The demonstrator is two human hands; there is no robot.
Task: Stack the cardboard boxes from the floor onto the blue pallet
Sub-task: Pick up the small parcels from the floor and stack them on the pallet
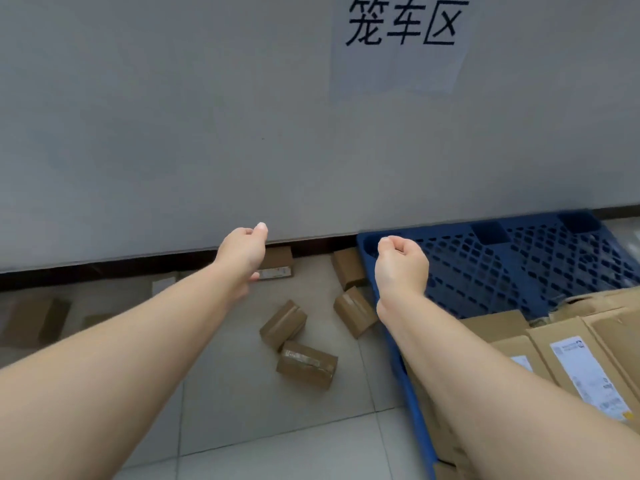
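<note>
Left hand (pixel 242 252) and right hand (pixel 401 263) both hold nothing, fingers curled in. Small cardboard boxes (pixel 306 363) lie scattered on the floor tiles (pixel 242 403) at six o'clock. The blue pallet (pixel 519 261) is at three o'clock, with flat cartons (pixel 585 344) on its near end.

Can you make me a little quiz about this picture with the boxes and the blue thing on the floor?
1. True or false: the right hand is holding a cardboard box.
2. Pick one: where do the small cardboard boxes between the two arms lie? A) on the tiled floor B) on the blue pallet C) on a shelf
3. Fill the gap: the paper sign with black writing is stuck on the grey ____.

Key: 1) False, its fingers are curled and hold nothing. 2) A. 3) wall.
</note>
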